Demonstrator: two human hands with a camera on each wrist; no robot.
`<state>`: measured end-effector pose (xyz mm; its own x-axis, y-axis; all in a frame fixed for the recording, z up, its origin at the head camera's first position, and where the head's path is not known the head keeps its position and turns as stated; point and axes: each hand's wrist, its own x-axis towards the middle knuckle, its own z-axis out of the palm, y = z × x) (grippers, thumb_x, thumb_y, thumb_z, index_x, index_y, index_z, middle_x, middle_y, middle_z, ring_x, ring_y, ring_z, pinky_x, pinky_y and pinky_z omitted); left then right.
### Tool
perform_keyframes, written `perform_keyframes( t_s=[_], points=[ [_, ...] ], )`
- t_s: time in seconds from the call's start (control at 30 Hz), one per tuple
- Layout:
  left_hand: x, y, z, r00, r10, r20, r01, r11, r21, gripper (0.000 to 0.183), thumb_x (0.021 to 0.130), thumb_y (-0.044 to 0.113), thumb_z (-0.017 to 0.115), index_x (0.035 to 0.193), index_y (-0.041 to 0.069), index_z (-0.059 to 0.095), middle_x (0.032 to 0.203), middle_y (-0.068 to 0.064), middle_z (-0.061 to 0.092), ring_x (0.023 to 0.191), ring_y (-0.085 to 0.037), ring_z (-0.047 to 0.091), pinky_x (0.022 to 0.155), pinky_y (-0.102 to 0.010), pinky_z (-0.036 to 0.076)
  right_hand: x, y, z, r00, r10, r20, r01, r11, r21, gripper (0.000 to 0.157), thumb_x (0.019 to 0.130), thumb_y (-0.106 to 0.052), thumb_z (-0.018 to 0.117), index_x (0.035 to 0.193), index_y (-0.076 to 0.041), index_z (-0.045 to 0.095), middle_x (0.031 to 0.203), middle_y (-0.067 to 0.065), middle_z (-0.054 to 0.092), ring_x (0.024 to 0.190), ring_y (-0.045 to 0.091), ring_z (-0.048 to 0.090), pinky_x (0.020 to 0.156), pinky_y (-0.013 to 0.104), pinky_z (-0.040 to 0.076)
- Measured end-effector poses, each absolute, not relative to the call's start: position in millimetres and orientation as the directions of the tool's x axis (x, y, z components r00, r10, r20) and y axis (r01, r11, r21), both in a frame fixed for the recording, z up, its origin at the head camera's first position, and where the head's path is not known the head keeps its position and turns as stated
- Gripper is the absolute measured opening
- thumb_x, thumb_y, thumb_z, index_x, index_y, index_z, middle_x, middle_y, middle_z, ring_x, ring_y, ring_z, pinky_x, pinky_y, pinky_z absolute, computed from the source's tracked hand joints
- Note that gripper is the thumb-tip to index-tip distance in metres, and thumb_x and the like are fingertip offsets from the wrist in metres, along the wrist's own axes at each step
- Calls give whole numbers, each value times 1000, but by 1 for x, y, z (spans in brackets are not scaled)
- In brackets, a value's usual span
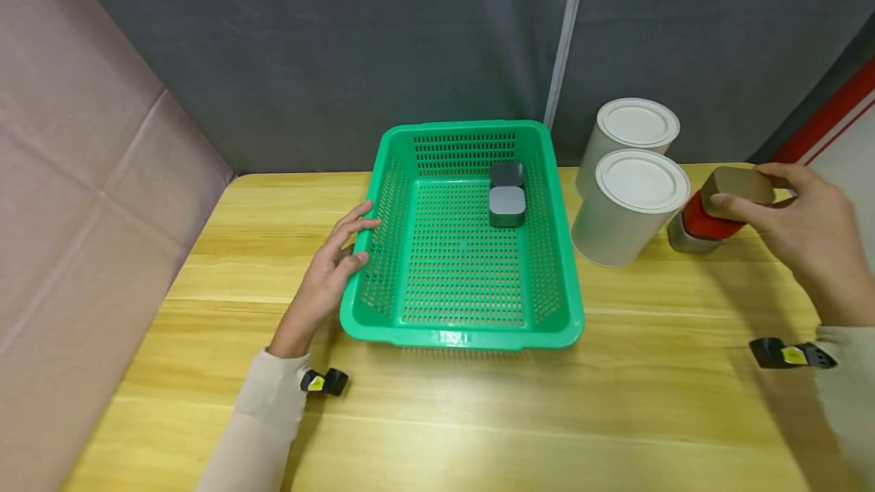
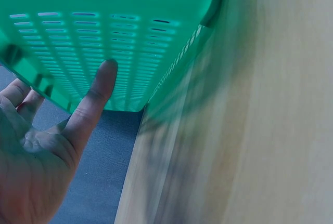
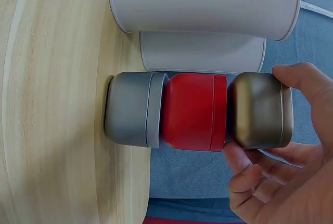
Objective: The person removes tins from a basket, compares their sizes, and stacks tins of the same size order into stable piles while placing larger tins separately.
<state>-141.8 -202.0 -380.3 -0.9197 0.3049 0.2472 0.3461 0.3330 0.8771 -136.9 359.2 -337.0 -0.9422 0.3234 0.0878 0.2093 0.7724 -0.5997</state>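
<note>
My right hand grips a bronze-coloured rounded-square tin, thumb on one side and fingers on the other. Directly beneath it is a red tin, which stands on a grey metallic tin on the table. A narrow dark gap shows between the bronze and red tins; I cannot tell whether they touch. My left hand rests against the left rim of a green perforated basket, its thumb extended along the outer wall in the left wrist view. Inside the basket, at the right, sit a grey-lidded tin and a black tin.
Two large white canisters, a nearer one and a farther one, stand between the basket and the stacked tins. A dark grey curtain hangs behind the wooden table.
</note>
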Motion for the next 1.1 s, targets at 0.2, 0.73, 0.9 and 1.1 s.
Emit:
perform_keyframes(
  t_s=[0.2,0.73,0.9,1.1],
  points=[
    [-142,-202,-380,-921,304,243,343,336,878,49,100,2,45,148,7,53,172,1,29,162,-25,19,120,-77,19,-137,359,-337,-945,322,63,223,772,-595,86,98,-46,65,157,9,36,146,44,47,111,53,51,52,9,27],
    [-142,-202,-380,-924,301,238,336,335,880,50,100,2,46,149,7,53,172,2,29,162,-24,18,121,-77,19,-137,361,-340,-948,307,78,203,778,-595,87,97,-46,66,156,10,36,147,44,46,118,55,47,54,8,25],
    [-142,-203,-380,-923,301,238,336,336,880,50,100,3,45,149,8,53,172,2,29,163,-23,18,121,-77,18,-137,360,-338,-951,299,77,200,787,-584,88,97,-47,66,157,10,35,148,44,45,115,55,47,54,8,25],
    [-141,-202,-380,-924,301,235,334,340,879,50,100,3,46,149,7,53,172,2,29,162,-24,18,120,-77,19,-134,360,-333,-954,283,99,183,811,-555,85,96,-46,68,154,10,39,144,41,48,102,43,54,54,11,27]
  ],
)
